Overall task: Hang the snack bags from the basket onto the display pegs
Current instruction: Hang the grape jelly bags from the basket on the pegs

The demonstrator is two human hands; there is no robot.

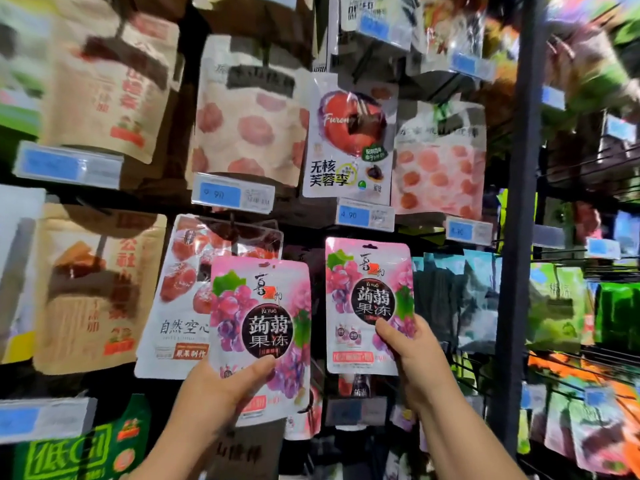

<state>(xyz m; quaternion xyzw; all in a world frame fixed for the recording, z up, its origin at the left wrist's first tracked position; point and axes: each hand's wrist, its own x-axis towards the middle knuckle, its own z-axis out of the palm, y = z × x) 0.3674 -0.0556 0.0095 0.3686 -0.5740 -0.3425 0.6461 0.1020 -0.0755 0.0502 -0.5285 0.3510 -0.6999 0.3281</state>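
1. Bags: 2 pink grape-jelly packs are held up against the rack (pixel 519 237), both upright with the hang hole at the top.
2. The right hand (pixel 412 348) pinches the lower right corner of the right bag (pixel 369 299), thumb in front, the other fingers hidden behind it.
3. The left hand (pixel 221 389) grips the bottom of the left bag (pixel 259 327), thumb across the front. This bag sits lower, beside the other and not touching it.
4. The right bag's top lies just below a blue price tag (pixel 365 214), so the right hand looks nearer to hanging. The hole likely has to slide straight back onto a peg.
5. That peg is hidden behind the bag, so I cannot tell whether the hole is already on it. The basket is out of view, and the rack's edges are blurred.
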